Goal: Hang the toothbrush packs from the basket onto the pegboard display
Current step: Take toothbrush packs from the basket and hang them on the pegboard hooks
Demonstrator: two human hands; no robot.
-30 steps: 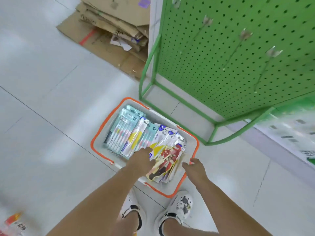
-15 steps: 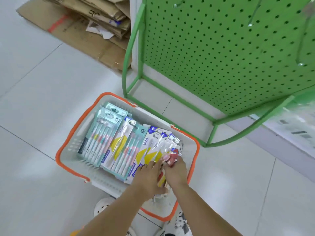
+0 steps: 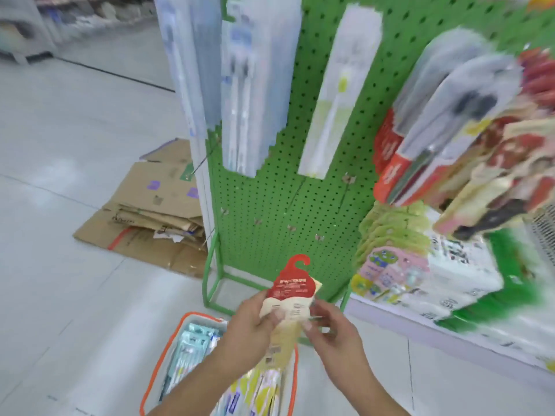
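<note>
Toothbrush packs [image 3: 289,298], red hook tab up, pinched between left hand [image 3: 252,322] and right hand [image 3: 333,328] above the basket [image 3: 163,355]. Bare pegs [image 3: 345,187] wait on the green pegboard [image 3: 279,175]; best to aim the tab's opening squarely at one.

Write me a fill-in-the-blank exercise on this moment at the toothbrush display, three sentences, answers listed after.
1. Both the left hand and the right hand hold a pack whose hook-shaped top is coloured ____.
2. The pegboard behind the pack is coloured ____.
3. The basket on the floor below the hands has a rim coloured ____.

Missing words: red; green; orange
</note>
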